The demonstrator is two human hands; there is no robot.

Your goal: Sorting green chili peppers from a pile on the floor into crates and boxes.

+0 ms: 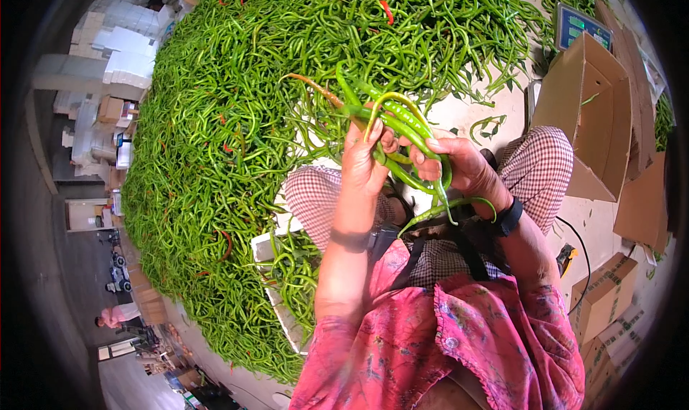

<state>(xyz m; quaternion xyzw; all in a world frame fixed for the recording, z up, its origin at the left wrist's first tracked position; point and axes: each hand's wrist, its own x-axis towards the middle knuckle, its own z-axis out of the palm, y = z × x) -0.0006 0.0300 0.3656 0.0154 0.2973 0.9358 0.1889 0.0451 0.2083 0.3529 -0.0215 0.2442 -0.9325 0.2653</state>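
Several long green chili peppers [403, 122] are bunched between my two hands above my lap. My left hand [366, 152] is closed around some of them, with a reddish-brown pepper [317, 87] sticking out past its fingers. A yellow-green curved pepper [398, 97] arches over the bunch. My right hand [455, 154] grips the other end, its thumb pressed on a green pepper. Lower down, another green pepper [447, 211] lies across by my right wrist. Beyond my hands spreads a huge heap of green peppers [231, 103] with a few red ones.
A white foam box [288, 318] holding peppers stands by my left elbow. To the right are an open cardboard box [554, 98], a digital scale display [584, 27], taped cartons [605, 289] and a black cable [586, 248]. A person [115, 316] is far off at left.
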